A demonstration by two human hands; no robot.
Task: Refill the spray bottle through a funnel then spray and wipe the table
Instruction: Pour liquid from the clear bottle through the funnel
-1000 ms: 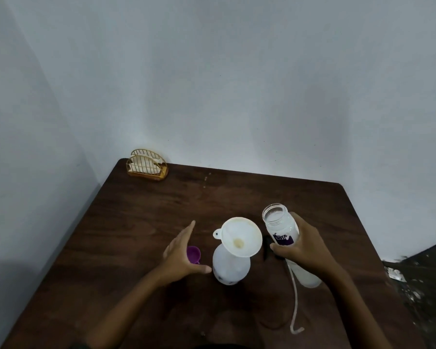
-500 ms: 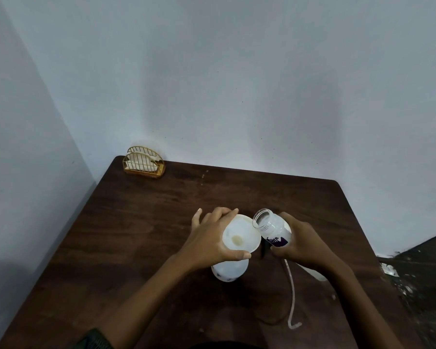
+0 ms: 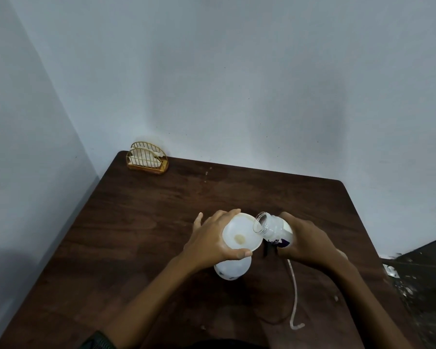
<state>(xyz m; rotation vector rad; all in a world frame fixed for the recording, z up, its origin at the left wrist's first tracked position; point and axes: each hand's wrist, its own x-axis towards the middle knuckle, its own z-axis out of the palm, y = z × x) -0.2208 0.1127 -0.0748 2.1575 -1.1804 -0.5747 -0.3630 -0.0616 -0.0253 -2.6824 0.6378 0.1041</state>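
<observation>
While the funnel (image 3: pixel 239 235) sits in the neck of the spray bottle (image 3: pixel 233 270) on the counter (image 3: pixel 149 235), the refill looks only just begun, with spraying and wiping yet to do. The left hand (image 3: pixel 212 244) grasps the funnel's rim, the spray bottle directly beneath its palm; the right hand (image 3: pixel 310 244) grips a tilted clear bottle (image 3: pixel 275 229), its open mouth over the funnel's edge. The sprayer's tube (image 3: pixel 294 293) lies on the counter beside the right wrist.
</observation>
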